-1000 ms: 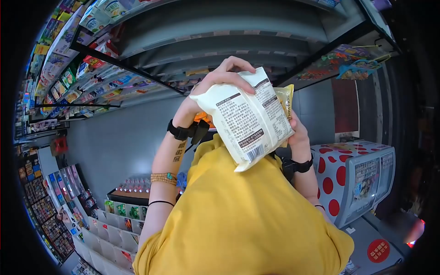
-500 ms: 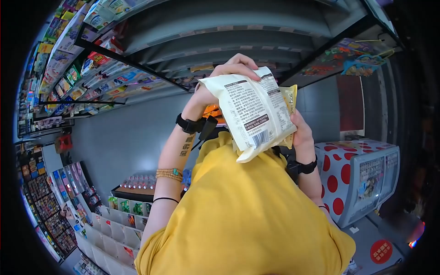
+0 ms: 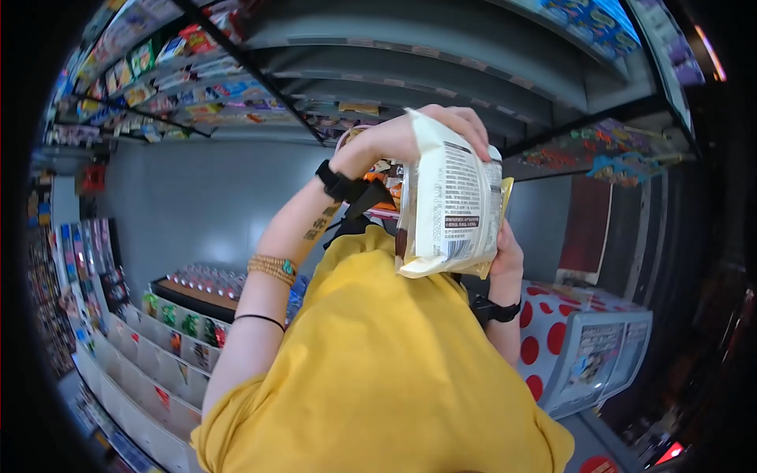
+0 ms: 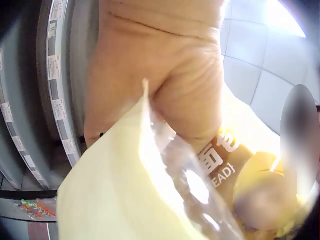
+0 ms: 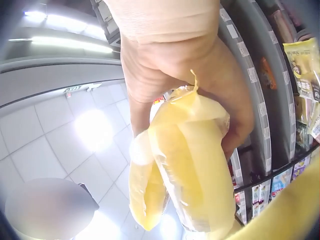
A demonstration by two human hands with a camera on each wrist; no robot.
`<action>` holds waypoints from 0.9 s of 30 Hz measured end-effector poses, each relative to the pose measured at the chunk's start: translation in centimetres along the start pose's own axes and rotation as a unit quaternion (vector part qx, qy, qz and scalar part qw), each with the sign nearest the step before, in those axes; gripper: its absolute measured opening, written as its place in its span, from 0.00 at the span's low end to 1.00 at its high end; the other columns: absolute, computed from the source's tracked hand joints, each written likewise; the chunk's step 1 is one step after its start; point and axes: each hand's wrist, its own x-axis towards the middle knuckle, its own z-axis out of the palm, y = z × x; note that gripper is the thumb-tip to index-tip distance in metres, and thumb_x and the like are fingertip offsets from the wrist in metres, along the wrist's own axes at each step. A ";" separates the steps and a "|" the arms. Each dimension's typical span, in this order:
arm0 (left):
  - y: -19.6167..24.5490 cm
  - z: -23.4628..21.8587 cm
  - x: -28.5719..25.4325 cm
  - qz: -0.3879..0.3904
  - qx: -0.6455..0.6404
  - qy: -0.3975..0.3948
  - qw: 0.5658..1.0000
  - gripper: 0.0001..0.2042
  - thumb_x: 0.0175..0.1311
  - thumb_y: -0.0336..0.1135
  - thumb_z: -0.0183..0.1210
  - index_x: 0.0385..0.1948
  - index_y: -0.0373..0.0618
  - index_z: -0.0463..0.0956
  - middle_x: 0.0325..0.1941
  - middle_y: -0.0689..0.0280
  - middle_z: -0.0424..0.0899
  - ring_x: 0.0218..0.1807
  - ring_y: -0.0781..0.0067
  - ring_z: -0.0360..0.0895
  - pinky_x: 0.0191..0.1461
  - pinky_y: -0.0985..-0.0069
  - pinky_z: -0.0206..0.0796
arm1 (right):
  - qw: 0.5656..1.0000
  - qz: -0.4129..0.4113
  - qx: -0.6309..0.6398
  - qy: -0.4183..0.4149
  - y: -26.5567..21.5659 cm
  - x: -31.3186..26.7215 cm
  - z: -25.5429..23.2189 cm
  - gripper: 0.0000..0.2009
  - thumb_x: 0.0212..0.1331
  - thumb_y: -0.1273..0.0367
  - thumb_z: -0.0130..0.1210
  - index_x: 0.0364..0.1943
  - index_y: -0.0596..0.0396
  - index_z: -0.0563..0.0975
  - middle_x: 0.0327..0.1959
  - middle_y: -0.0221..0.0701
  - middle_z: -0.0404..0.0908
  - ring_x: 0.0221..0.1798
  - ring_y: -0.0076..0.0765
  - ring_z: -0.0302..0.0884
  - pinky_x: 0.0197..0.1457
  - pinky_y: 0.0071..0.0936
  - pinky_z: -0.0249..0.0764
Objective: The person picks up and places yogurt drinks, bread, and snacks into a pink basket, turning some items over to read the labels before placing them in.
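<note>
My left hand (image 3: 434, 130) grips a cream bread bag (image 3: 461, 197) by its upper edge, fingers bent over the top. The bag's printed back, with dark panels and a barcode, faces me in the head view. In the left wrist view, its sealed edge (image 4: 115, 195) rises beside the hand, near a brown panel (image 4: 220, 162) lettered "BREAD". My right hand (image 3: 509, 252) holds yellow packaging (image 3: 505, 193) at the bag's right side, mostly hidden behind it. In the right wrist view, fingers and thumb wrap around crinkled yellow packs (image 5: 200, 165).
Grey shelves (image 3: 426, 75) with price strips stand ahead, and snack packs (image 3: 197, 98) fill those at left. A red-dotted freezer (image 3: 556, 335) is at right. White divided bins (image 3: 142, 355) and a row of bottles (image 3: 209, 280) stand at lower left.
The bread bag has turned more edge-on, showing its clear side, and sits slightly farther right. Both hands keep their hold. The head view has shifted relative to the shelves and freezer.
</note>
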 end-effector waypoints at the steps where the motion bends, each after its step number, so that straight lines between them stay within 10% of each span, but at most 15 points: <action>1: 0.1 -0.2 0.4 0.003 -0.001 -0.024 1.000 0.21 0.47 0.39 0.73 0.45 0.44 0.83 0.50 0.60 0.78 0.53 0.65 0.74 0.57 0.72 0.67 | 1.000 0.013 -0.006 -0.005 0.1 -0.1 -0.1 0.47 0.42 0.65 0.73 0.67 0.64 0.56 0.62 0.41 0.72 0.61 0.40 0.74 0.63 0.36 0.72; 18: -0.1 0.1 4.0 0.039 -0.107 -0.172 0.978 0.22 0.49 0.39 0.73 0.46 0.43 0.83 0.49 0.57 0.80 0.54 0.63 0.75 0.58 0.70 0.66 | 0.993 0.014 -0.019 -0.117 0.1 -0.2 1.7 0.50 0.34 0.78 0.67 0.69 0.65 0.54 0.67 0.48 0.66 0.69 0.50 0.64 0.71 0.40 0.61; 27: 0.0 0.8 4.6 0.036 -0.119 -0.210 0.970 0.22 0.50 0.39 0.72 0.47 0.42 0.82 0.50 0.57 0.80 0.54 0.64 0.75 0.58 0.71 0.66 | 0.990 0.028 0.030 -0.137 1.3 -0.9 -1.8 0.54 0.38 0.61 0.77 0.70 0.64 0.55 0.68 0.43 0.65 0.69 0.44 0.64 0.70 0.37 0.61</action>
